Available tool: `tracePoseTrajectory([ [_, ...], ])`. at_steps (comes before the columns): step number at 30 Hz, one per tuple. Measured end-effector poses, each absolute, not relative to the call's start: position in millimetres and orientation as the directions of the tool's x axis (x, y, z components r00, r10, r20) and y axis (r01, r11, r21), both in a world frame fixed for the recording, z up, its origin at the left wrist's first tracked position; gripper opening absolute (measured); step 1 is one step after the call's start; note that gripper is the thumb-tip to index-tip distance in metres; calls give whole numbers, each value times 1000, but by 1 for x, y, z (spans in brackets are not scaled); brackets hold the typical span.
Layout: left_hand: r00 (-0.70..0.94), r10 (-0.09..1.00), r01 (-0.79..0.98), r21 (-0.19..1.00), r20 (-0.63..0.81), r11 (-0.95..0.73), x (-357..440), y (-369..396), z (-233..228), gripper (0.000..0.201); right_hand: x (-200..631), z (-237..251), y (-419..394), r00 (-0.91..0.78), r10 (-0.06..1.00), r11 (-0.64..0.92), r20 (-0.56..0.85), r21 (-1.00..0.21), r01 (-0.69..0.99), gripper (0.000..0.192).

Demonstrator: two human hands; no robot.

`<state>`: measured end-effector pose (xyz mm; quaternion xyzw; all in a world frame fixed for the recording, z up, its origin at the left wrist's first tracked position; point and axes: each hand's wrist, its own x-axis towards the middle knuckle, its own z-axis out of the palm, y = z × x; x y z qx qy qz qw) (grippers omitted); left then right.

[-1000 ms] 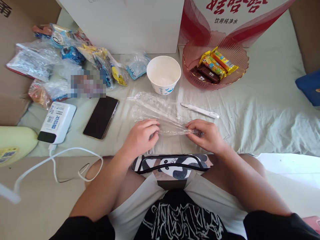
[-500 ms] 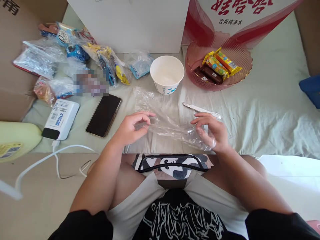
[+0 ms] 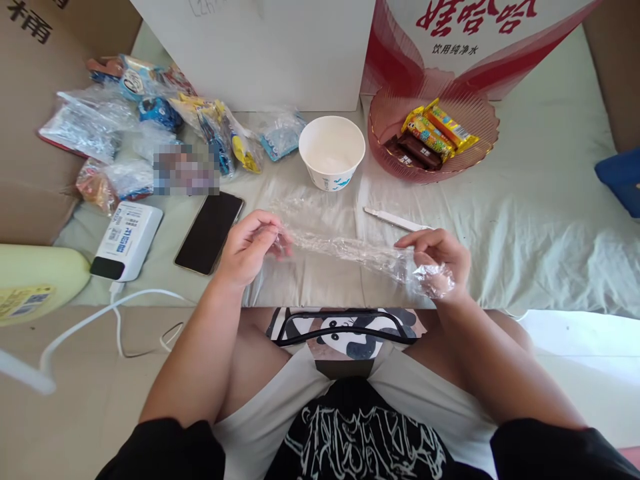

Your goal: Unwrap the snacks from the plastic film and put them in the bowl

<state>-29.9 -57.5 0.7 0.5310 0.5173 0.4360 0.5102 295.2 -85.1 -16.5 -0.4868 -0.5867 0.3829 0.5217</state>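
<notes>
A clear plastic bag (image 3: pixel 345 248), crumpled into a long strip, stretches between my two hands above the green cloth. My left hand (image 3: pixel 254 247) pinches one end between thumb and fingers. At the other end my right hand (image 3: pixel 440 257) grips the bunched plastic, part of it gathered against the palm. Just behind the right hand lies a slim white-handled craft knife (image 3: pixel 395 219). Beyond the bag stands a white paper bowl (image 3: pixel 332 155). A black phone (image 3: pixel 210 232) lies to the left of my left hand.
A pink ribbed glass bowl (image 3: pixel 385 157) holds several wrapped snacks at the back right. Plastic-wrapped packets (image 3: pixel 83 123) are heaped at the left. A white power bank (image 3: pixel 127 240) with a cable lies near a yellow bottle (image 3: pixel 40 283). Large boxes (image 3: pixel 280 60) stand behind.
My hands have moved apart, drawing the plastic bag into a narrower, tauter strip. My left hand has closed on its end. The view has shifted slightly.
</notes>
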Motion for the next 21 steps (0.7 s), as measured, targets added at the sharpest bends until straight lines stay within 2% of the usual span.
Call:
tracePoseTrajectory([
  [2,111,989,61,994,-100,93,-28,-58,2,23,292,-15,-86,-82,994,63,69,-995,-78,45],
  [4,157,977,72,988,-146,136,-27,-58,6,24,290,-14,-85,-209,977,-81,-39,-977,-196,57],
  [6,199,957,114,975,-212,192,-25,-58,10,23,290,-13,-83,-295,952,-140,-85,-975,-172,62],
  [8,237,930,167,955,-282,247,-25,-58,14,21,293,-14,-81,-308,947,-136,-96,-984,-111,61],
  [11,309,883,215,930,-354,298,-28,-57,17,21,299,-18,-80,-294,953,-84,-69,-996,-39,57],
  [15,408,823,186,919,-394,348,-32,-57,15,24,303,-25,-78,-278,961,5,0,-1000,17,53],
  [18,343,862,122,928,-373,353,-31,-55,12,25,303,-28,-77,-205,978,50,43,-998,29,47],
  [21,171,923,115,937,-345,330,-27,-50,9,21,301,-28,-76,-64,997,-27,-32,-997,79,32],
])
